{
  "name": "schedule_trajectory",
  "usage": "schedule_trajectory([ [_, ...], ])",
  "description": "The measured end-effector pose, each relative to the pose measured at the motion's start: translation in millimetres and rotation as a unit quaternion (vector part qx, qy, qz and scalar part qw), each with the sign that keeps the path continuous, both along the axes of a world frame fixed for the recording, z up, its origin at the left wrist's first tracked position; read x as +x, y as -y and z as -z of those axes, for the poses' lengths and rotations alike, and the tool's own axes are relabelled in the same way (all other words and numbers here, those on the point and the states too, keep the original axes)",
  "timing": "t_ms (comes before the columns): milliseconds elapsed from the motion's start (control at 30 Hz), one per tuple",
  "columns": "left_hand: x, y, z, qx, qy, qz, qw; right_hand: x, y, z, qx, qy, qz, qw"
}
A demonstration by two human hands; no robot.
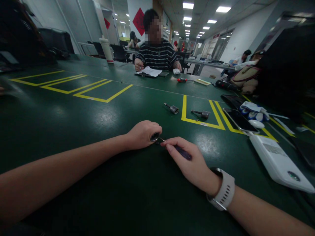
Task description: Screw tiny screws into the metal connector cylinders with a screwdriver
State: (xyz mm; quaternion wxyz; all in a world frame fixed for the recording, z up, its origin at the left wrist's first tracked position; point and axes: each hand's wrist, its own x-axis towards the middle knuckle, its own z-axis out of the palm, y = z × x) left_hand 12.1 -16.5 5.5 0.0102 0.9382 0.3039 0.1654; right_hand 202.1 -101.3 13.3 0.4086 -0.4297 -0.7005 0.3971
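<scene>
My left hand rests on the green table, fingers curled round a small round metal part. My right hand, a white watch on its wrist, grips a dark-handled screwdriver whose thin tip meets the metal part. Two similar metal parts lie further off: one just left of a yellow-taped box, another inside it.
A white flat device, a phone and blue-and-white gloves lie at the right. Across the table a person in a striped shirt sits over papers; a red-handled screwdriver lies nearby. Yellow tape outlines mark the left.
</scene>
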Motion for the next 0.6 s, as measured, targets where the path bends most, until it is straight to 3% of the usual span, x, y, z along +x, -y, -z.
schedule_trajectory([
  [200, 1, 1, -1.9, 0.014, -0.009, 0.02, 1.0, 7, -9, 4.4, -0.14, -0.16, -0.028, 0.977],
  [333, 0, -1, -1.2, 0.002, 0.004, 0.035, 0.999, 8, -13, 5.5, -0.181, -0.221, -0.03, 0.958],
  [433, -1, -2, -0.7, -0.011, 0.016, 0.043, 0.999, 6, -10, 2.4, -0.166, -0.2, -0.022, 0.965],
  [600, 1, 1, -3.2, 0.001, -0.003, 0.026, 1.0, 1, -3, -4.1, -0.034, -0.034, 0.003, 0.999],
])
